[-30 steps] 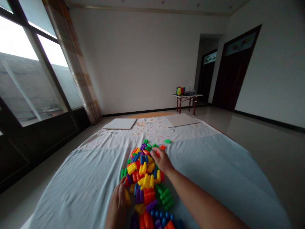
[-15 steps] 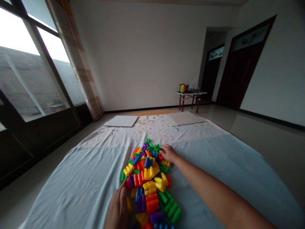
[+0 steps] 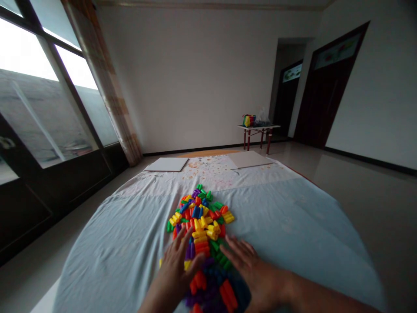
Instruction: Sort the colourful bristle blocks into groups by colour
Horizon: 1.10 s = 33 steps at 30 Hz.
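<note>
A long heap of plastic building blocks (image 3: 202,248) in red, yellow, green, blue and purple lies on the cloth-covered table (image 3: 286,221). My left hand (image 3: 177,265) is over the left side of the near part, fingers apart and holding nothing. On the right side my right hand (image 3: 249,265) lies palm inward with fingers stretched out, close to the green blocks (image 3: 220,254). Whether its fingertips touch them I cannot tell. Near the bottom edge, between my wrists, are red blocks (image 3: 228,295) and dark purple and blue ones, partly in shadow.
Two flat pale boards, one at the far left (image 3: 167,164) and one at the far right (image 3: 250,159), lie on the table's far end. Beyond stands a small table (image 3: 260,127) with a colourful bag (image 3: 249,120) and a clear plastic bag (image 3: 262,116). Windows are on the left.
My right hand has come back from the far right of the heap to its near right side. My left hand has spread and moved over the blocks. Several blocks at the right have shifted.
</note>
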Each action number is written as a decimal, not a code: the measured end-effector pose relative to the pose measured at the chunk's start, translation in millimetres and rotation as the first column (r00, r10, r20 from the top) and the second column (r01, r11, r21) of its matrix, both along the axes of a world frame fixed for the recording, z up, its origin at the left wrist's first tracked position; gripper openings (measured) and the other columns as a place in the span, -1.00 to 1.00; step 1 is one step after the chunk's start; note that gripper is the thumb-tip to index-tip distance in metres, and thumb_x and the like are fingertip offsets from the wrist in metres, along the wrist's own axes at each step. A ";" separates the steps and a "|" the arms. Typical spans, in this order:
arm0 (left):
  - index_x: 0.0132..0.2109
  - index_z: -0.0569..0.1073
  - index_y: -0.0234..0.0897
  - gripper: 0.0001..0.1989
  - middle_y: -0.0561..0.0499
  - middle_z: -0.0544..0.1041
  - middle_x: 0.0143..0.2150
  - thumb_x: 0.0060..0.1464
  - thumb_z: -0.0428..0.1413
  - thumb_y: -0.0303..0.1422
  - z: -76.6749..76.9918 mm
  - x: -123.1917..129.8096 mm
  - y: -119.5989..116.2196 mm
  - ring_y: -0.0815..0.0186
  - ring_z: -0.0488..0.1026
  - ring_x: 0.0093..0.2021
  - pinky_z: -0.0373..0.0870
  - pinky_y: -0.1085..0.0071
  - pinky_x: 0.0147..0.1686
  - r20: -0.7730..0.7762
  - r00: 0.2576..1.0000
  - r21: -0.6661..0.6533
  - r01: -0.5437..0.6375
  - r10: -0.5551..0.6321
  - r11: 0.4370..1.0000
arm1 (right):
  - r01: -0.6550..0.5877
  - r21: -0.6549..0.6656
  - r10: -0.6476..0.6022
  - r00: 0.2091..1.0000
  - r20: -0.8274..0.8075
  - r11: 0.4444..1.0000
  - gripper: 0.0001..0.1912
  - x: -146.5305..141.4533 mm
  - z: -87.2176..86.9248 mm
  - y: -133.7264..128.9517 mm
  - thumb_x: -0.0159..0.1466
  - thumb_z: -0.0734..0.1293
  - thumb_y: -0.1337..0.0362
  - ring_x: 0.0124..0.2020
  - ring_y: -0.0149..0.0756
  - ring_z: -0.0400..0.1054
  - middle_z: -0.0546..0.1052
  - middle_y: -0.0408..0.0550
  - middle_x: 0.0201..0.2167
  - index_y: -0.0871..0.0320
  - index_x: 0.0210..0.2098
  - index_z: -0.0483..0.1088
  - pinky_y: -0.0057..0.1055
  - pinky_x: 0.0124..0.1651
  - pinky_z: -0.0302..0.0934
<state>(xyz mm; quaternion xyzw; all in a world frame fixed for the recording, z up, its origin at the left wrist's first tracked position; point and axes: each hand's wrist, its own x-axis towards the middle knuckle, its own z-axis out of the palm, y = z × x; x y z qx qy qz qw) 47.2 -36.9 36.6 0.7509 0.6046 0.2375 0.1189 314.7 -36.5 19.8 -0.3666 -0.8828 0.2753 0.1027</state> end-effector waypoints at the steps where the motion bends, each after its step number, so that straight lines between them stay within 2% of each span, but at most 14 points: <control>1: 0.26 0.08 -0.04 -0.31 -0.08 0.07 0.32 0.00 0.02 -0.01 -2.9 6.2 -7.1 0.06 0.03 0.28 0.13 -0.03 0.16 -0.084 0.991 -0.008 0.102 -0.103 0.995 | -0.039 0.047 0.039 0.999 0.013 0.998 0.20 -3.7 -5.9 -7.1 -0.10 0.47 -0.02 0.31 0.25 -0.42 -0.36 0.11 0.34 0.00 0.32 -0.30 0.21 0.24 -0.34; 3: 0.28 -0.02 0.03 -0.13 -0.08 0.03 0.33 -0.15 0.19 -0.13 -19.3 15.0 -17.4 -0.02 0.02 0.28 0.12 -0.08 0.15 -0.244 0.933 -0.008 0.269 -0.263 0.963 | -0.067 0.146 0.066 0.998 0.015 0.987 0.13 -12.3 -17.4 -13.0 -0.04 0.45 0.03 0.30 0.25 -0.38 -0.34 0.09 0.34 -0.04 0.32 -0.31 0.22 0.24 -0.30; 4: 0.27 -0.02 0.10 -0.14 -0.06 0.07 0.31 -0.15 0.20 -0.26 -30.3 17.1 -20.2 -0.01 0.09 0.25 0.16 -0.06 0.13 -0.312 0.904 0.001 0.309 -0.293 0.951 | -0.069 0.186 0.068 0.998 0.012 0.980 0.12 -16.6 -22.0 -12.4 -0.02 0.43 0.03 0.31 0.24 -0.34 -0.32 0.10 0.34 -0.02 0.32 -0.32 0.19 0.24 -0.25; 6: 0.28 -0.09 0.13 -0.16 -0.02 0.09 0.30 -0.08 0.10 -0.45 -49.6 16.8 -21.9 0.06 0.11 0.25 0.11 -0.03 0.16 -0.397 0.880 0.076 0.314 -0.261 0.946 | -0.072 0.244 0.073 0.997 0.004 0.967 0.10 -24.2 -27.8 -6.2 0.01 0.40 -0.01 0.31 0.20 -0.24 -0.27 0.14 0.35 0.03 0.33 -0.32 0.11 0.24 -0.14; 8: 0.30 -0.14 0.07 -0.11 -0.06 0.06 0.31 -0.11 0.13 -0.42 -57.5 13.5 -20.4 0.02 0.09 0.25 0.15 -0.03 0.14 -0.405 0.885 0.120 0.301 -0.230 0.946 | -0.078 0.298 0.085 0.996 -0.010 0.952 0.07 -30.6 -29.4 3.8 0.03 0.38 -0.03 0.29 0.16 -0.15 -0.17 0.18 0.34 0.08 0.33 -0.29 0.05 0.24 -0.07; 11: 0.31 -0.10 -0.05 -0.07 -0.12 0.07 0.32 -0.17 0.18 -0.30 -47.7 11.1 -16.1 -0.02 0.07 0.26 0.27 0.03 0.08 -0.332 0.918 0.127 0.273 -0.219 0.953 | -0.057 0.384 0.082 0.995 -0.049 0.922 -0.02 -39.4 -26.3 22.0 0.06 0.36 0.03 0.25 0.08 -0.01 0.06 0.25 0.28 0.20 0.31 -0.15 -0.01 0.24 -0.03; 13: 0.30 -0.01 -0.08 -0.18 -0.10 0.15 0.29 -0.12 0.10 -0.38 -36.8 13.1 -12.0 0.08 0.12 0.25 0.27 0.14 0.10 -0.258 0.948 0.148 0.231 -0.188 0.962 | -0.034 0.422 0.074 0.994 -0.080 0.906 -0.12 -45.5 -21.2 35.5 0.09 0.35 0.07 0.21 0.04 0.06 0.17 0.26 0.22 0.25 0.28 -0.04 -0.03 0.22 0.00; 16: 0.25 0.13 -0.15 -0.25 -0.08 0.29 0.20 -0.17 -0.01 -0.55 -25.7 16.6 -0.8 0.19 0.21 0.19 0.25 0.20 0.13 -0.137 0.986 0.170 0.119 -0.096 0.978 | 0.012 0.447 0.059 0.988 -0.145 0.894 -0.26 -55.8 -9.1 59.5 0.12 0.34 0.14 0.15 -0.05 0.13 0.27 0.21 0.14 0.26 0.22 0.08 -0.10 0.20 0.06; 20: 0.18 0.22 -0.20 -0.38 -0.11 0.32 0.16 -0.10 -0.01 -0.52 -15.6 11.0 29.3 0.18 0.27 0.15 0.30 0.20 0.08 0.020 1.000 0.156 -0.007 0.004 0.988 | 0.095 0.458 0.005 0.977 -0.213 0.884 -0.56 -73.3 9.0 102.9 0.20 0.27 0.30 0.08 -0.17 0.21 0.38 0.10 0.02 0.20 0.08 0.27 -0.21 0.17 0.11; 24: 0.11 0.28 -0.22 -0.52 -0.12 0.35 0.12 0.00 0.03 -0.36 -7.5 -4.4 64.8 0.16 0.29 0.12 0.27 0.16 0.10 0.110 0.989 0.197 -0.115 0.095 0.974 | 0.219 0.437 -0.093 0.952 -0.291 0.872 -0.67 -88.9 17.8 152.9 0.16 0.30 0.33 0.01 -0.20 0.28 0.44 0.06 -0.08 0.19 -0.05 0.37 -0.25 0.11 0.17; 26: 0.06 0.32 -0.23 -0.56 -0.13 0.39 0.06 0.02 0.04 -0.24 -8.5 -12.3 73.9 0.12 0.33 0.07 0.28 0.11 0.06 0.167 0.971 0.206 -0.204 0.171 0.957 | 0.323 0.387 -0.186 0.918 -0.350 0.864 -0.69 -91.8 18.7 175.1 0.15 0.30 0.36 -0.03 -0.23 0.31 0.46 0.05 -0.12 0.20 -0.09 0.39 -0.29 0.09 0.19; 29: 0.02 0.36 -0.20 -0.58 -0.13 0.42 0.02 0.05 0.00 -0.12 -17.6 -22.1 72.4 0.10 0.36 0.04 0.32 0.07 0.01 0.264 0.938 0.179 -0.277 0.225 0.944 | 0.455 0.283 -0.342 0.865 -0.368 0.845 -0.72 -90.7 17.2 204.5 0.17 0.26 0.40 -0.05 -0.26 0.34 0.48 0.06 -0.13 0.22 -0.11 0.40 -0.34 0.07 0.19; 33: 0.04 0.38 -0.18 -0.57 -0.10 0.41 0.06 0.13 -0.13 -0.10 -34.9 -30.2 59.5 0.14 0.33 0.08 0.29 0.04 0.07 0.342 0.909 0.148 -0.302 0.237 0.942 | 0.493 0.217 -0.419 0.853 -0.311 0.843 -0.68 -93.5 11.0 245.1 0.21 0.23 0.36 0.01 -0.21 0.32 0.47 0.16 -0.07 0.30 -0.06 0.39 -0.32 0.10 0.16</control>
